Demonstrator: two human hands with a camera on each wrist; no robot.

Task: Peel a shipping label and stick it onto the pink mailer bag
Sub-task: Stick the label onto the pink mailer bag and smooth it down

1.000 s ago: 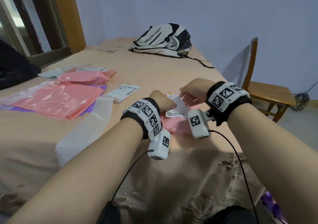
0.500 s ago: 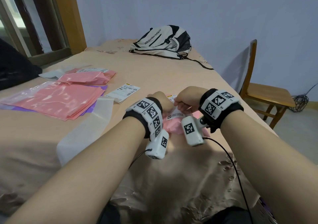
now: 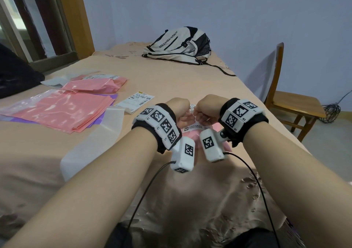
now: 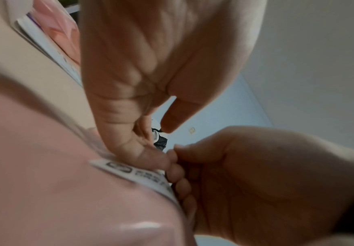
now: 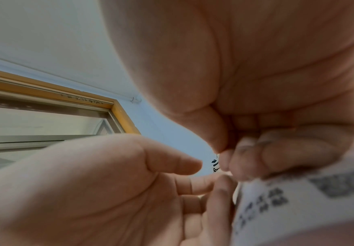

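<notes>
Moved: vs 1 s ago, both hands are lower and closer together. The white printed paper shipping label [image 3: 192, 128], then held up and spread between them, now sits low on the glossy pink plastic mailer bag [image 3: 190, 136], mostly hidden by knuckles.
L hand: the left hand [image 3: 177, 107] has fairly straight fingers, tips resting at the label's upper edge, thumb clear of it. It pinches nothing, as far as the wrist views show.
R hand: the right hand [image 3: 206, 110] pinches the label's edge tight btwn thumb and forefinger, other fingers curled. Sticker or backing layer: can't tell.
Label: the near end w/ logo and print lies along the bag's bulging top; the far end is under the hands. Stuck yet or not: can't tell.
Bag: on the peach bedsheet [image 3: 190, 200], right in front of the person, beneath both wrists.
Step (judged): probably freeing or laying an edge, using the bag as a rest.
Doing it well: keep the L fingertips as anchor. Pull the R pinch slowly and low, nearly back on itself, so the paper doesn't curl or tear. The bag looks slick and puffy, so flatten a patch first, then lay from one edge and smooth outward.
Aside: a stack of flat pink mailers [image 3: 57, 112], a spare label sheet [image 3: 136, 100] and a translucent white liner strip [image 3: 95, 143] lie to the left.
</notes>
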